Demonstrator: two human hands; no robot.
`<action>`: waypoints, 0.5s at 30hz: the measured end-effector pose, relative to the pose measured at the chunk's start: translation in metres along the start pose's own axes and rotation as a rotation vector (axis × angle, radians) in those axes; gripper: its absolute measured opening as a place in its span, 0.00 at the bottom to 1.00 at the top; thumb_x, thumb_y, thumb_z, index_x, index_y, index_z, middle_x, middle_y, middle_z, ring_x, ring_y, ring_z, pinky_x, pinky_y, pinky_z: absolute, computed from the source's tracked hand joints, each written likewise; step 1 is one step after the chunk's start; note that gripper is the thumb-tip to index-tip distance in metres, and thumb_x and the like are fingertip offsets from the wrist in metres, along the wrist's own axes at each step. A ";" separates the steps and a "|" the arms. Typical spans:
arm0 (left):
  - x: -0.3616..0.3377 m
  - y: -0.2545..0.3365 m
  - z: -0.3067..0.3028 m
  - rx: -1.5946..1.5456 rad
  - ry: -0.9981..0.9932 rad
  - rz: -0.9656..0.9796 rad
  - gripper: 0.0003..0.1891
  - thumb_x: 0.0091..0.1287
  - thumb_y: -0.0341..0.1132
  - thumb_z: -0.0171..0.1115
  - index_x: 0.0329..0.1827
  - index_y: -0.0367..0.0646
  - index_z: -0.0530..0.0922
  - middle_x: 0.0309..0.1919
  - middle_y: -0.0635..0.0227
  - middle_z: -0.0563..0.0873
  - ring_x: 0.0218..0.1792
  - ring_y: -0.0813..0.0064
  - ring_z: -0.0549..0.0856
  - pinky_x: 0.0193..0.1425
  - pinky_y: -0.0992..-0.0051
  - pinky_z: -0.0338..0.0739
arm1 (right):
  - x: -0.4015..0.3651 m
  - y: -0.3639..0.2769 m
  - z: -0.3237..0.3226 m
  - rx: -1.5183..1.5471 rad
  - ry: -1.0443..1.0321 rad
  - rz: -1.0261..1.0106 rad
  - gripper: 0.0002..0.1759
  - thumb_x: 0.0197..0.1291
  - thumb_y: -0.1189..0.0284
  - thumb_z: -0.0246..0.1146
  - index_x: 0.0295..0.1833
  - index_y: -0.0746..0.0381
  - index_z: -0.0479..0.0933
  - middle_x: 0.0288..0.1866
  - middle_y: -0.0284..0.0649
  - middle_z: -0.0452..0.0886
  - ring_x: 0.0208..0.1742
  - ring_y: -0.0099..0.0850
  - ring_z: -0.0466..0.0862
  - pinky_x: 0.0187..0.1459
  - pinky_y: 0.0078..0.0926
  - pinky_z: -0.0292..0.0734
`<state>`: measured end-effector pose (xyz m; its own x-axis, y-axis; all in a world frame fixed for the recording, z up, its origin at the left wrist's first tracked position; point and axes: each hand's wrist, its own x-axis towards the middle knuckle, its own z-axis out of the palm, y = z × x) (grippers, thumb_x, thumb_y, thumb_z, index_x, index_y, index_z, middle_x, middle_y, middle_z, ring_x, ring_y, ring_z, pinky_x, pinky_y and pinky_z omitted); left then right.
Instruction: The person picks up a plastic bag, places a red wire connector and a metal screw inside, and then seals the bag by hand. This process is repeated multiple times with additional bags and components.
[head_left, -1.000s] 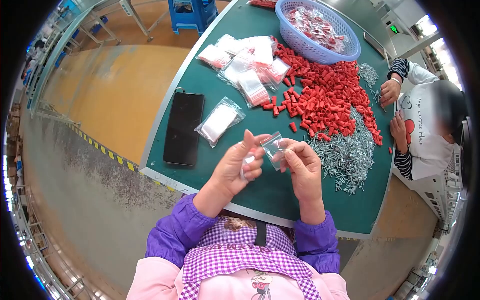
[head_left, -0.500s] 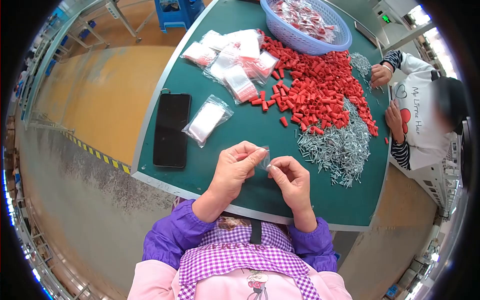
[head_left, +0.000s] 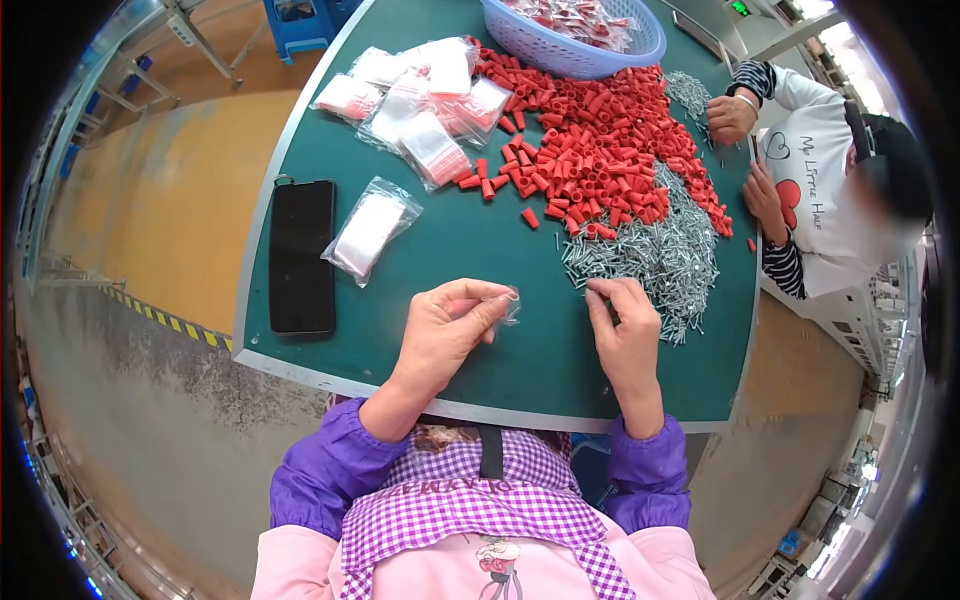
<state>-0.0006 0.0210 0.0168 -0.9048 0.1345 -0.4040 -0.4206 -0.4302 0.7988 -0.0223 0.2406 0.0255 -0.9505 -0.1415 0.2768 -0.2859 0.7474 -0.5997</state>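
Observation:
Pinched between the thumb and forefinger of my left hand point(head_left: 448, 328) is a small clear plastic bag point(head_left: 512, 308), held above the green table near its front edge. My right hand point(head_left: 628, 325) is at the near left edge of a pile of silver screws point(head_left: 665, 270). Its thumb and forefinger tips are close together; whatever lies between them is too small to make out. Behind the screws spreads a big heap of red plastic caps point(head_left: 600, 130), shaped like tapered tubes.
A black phone point(head_left: 303, 258) and a packet of clear bags point(head_left: 372, 232) lie to the left. More bag packets point(head_left: 425, 110) sit behind them. A blue basket point(head_left: 580, 55) of filled bags stands at the back. Across the table, another person's hand point(head_left: 733, 118) is by a smaller screw pile point(head_left: 688, 92).
My right hand has left the plastic bag and moved right to the screw pile. My left hand keeps the bag. The whole view has shifted somewhat, so the table appears further left and higher.

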 end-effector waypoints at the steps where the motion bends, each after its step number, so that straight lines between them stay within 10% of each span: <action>1: 0.001 -0.002 -0.001 0.023 -0.003 0.061 0.05 0.63 0.25 0.67 0.40 0.36 0.82 0.36 0.65 0.84 0.24 0.88 0.77 0.24 0.90 0.68 | 0.001 0.004 -0.002 -0.057 0.000 -0.032 0.09 0.52 0.80 0.66 0.41 0.64 0.80 0.33 0.42 0.78 0.33 0.39 0.80 0.35 0.32 0.76; 15: 0.000 -0.008 -0.001 0.030 -0.007 0.176 0.08 0.60 0.22 0.68 0.35 0.38 0.75 0.36 0.62 0.85 0.23 0.84 0.81 0.22 0.87 0.72 | 0.031 0.005 -0.024 -0.336 -0.302 -0.398 0.11 0.47 0.78 0.64 0.40 0.63 0.80 0.34 0.37 0.77 0.40 0.35 0.79 0.39 0.29 0.78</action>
<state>0.0031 0.0231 0.0103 -0.9651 0.0651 -0.2535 -0.2569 -0.4207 0.8701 -0.0506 0.2553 0.0493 -0.7850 -0.5940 0.1760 -0.6195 0.7565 -0.2098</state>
